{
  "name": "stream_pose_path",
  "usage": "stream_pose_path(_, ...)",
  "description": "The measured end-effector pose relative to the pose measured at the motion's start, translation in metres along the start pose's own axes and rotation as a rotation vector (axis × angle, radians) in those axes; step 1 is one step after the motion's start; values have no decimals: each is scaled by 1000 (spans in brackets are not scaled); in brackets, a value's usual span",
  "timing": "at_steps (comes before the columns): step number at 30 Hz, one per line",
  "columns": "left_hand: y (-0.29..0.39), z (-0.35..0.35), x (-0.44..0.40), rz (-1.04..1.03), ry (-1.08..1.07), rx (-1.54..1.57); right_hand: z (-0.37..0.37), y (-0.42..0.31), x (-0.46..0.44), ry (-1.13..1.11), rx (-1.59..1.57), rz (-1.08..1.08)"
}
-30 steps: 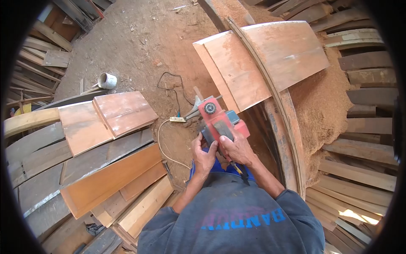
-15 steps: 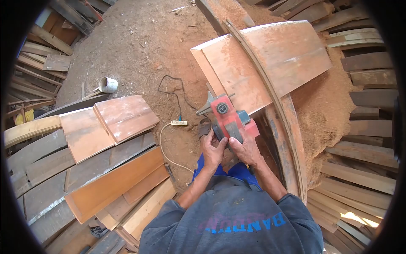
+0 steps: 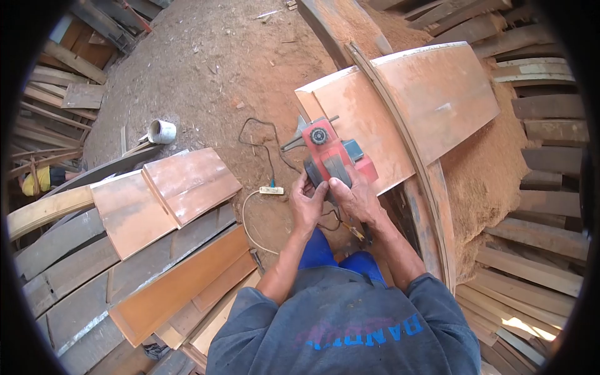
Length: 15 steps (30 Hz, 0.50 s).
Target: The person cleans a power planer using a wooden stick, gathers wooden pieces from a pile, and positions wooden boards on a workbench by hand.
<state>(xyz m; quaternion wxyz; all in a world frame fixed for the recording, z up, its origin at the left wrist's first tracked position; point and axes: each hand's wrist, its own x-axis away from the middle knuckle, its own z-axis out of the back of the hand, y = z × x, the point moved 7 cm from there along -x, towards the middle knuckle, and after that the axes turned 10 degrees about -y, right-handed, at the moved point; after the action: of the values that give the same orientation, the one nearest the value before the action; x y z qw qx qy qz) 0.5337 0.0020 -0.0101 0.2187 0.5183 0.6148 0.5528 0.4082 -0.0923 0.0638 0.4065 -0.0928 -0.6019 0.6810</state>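
A red power planer (image 3: 330, 154) with a black round knob and a grey side guide is held up in front of my body. My left hand (image 3: 307, 204) grips its lower left side, thumb beside the dark cover. Around the lower right side, my right hand (image 3: 356, 199) is closed, its thumb next to my left thumb. Behind the tool and to the right, a wide wooden panel (image 3: 437, 103) lies under a long narrow wooden strip (image 3: 400, 122). The underside of the planer is hidden.
A white socket strip (image 3: 271, 190) with a dark cable lies on the ground. Panels (image 3: 187, 184) and boards (image 3: 181, 284) are stacked at the left, near a white bucket (image 3: 162, 132). Sawdust (image 3: 484, 187) and more planks are at the right. Part of a person in yellow (image 3: 37, 180) shows far left.
Both hands still hold the planer, which has shifted and turned slightly. The view has moved a little, and the person in yellow shows more at the far left.
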Motion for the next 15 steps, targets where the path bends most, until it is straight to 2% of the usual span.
stream_pose_path(5, 28, 17, -50, 4, 32, 24, 5, -29, -55, 5, 29, -7)
stream_pose_path(9, 48, 34, -93, -44, -6, -24, 9, -47, -101, 66, 173, 88)
stream_pose_path(12, 68, 47, -132, -78, -39, -71, 14, -69, -138, 34, 61, 40)
stream_pose_path(13, 73, 51, -146, -64, -25, -88, 14, -75, -154, 58, 138, 92)
stream_pose_path(15, 84, 60, -162, -70, -52, -92, 8, -82, -166, 37, 49, 93)
